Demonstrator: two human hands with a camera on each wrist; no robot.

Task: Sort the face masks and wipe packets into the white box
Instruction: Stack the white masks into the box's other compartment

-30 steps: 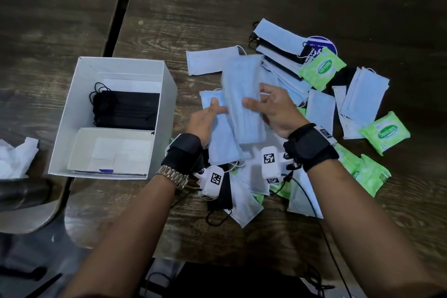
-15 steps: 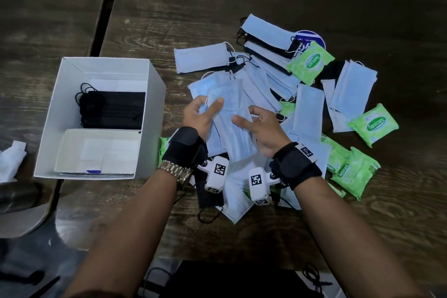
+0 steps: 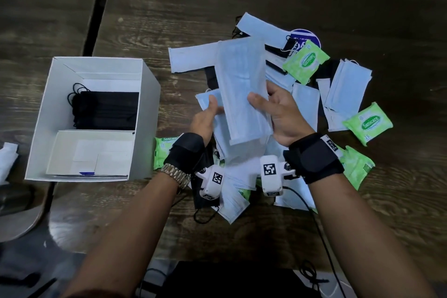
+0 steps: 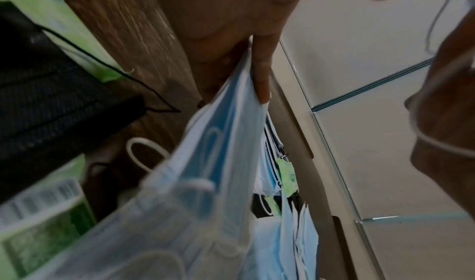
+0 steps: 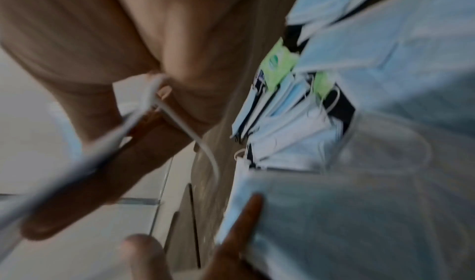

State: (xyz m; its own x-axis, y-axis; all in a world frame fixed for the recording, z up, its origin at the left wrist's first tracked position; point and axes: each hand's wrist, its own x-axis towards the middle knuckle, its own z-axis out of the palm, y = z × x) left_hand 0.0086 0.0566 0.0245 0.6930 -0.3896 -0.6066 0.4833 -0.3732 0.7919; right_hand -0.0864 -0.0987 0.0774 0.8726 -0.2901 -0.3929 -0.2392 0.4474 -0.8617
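Observation:
My right hand (image 3: 261, 94) pinches a long light-blue face mask (image 3: 242, 84), thumb on top, and holds it tilted up above the pile. Just to its left, my left hand (image 3: 212, 109) grips a few more blue masks (image 3: 205, 101); the left wrist view shows a finger (image 4: 262, 65) clamped on their edge. The white box (image 3: 147, 113) stands to the left of both hands. A stack of black masks (image 3: 106, 110) fills its far compartment. Green wipe packets (image 3: 306, 61) (image 3: 367, 123) lie among loose blue and black masks on the table.
More green packets lie by the box's right wall (image 3: 164, 152) and under my right wrist (image 3: 355, 167). A crumpled white tissue (image 3: 7, 159) sits at the left edge. A dark gap (image 3: 96, 7) splits the wooden table. A cable (image 3: 314, 220) trails from my right wrist.
My right hand has lifted the blue mask up and away from the masks in my left hand. The left hand has stayed beside it, still gripping its masks.

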